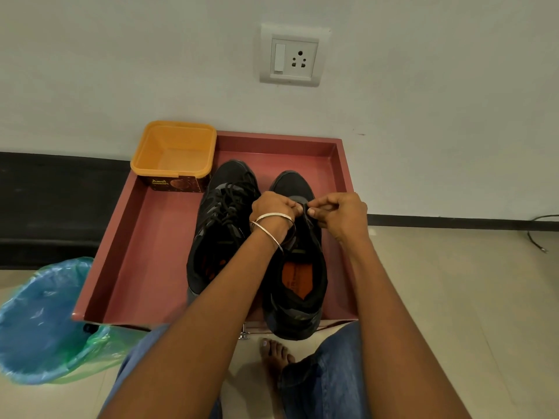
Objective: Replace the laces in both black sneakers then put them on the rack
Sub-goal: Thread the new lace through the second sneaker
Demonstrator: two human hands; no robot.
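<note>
Two black sneakers stand side by side, toes to the wall, in a maroon tray (338, 176). The left sneaker (222, 225) carries black laces, loosely threaded. The right sneaker (298, 285) shows an orange insole, and its heel hangs over the tray's near edge. My left hand (273, 211), with two thin bangles at the wrist, and my right hand (340, 214) meet over the right sneaker's tongue. Each pinches a black lace (306, 207) between thumb and fingers. The hands hide the eyelets beneath them.
An empty yellow plastic tub (174, 154) sits in the tray's far left corner. A bin lined with a blue bag (42, 322) stands on the floor at the left. A wall socket (292, 55) is above. My jeans-clad knees and a bare foot (273, 355) are below the tray.
</note>
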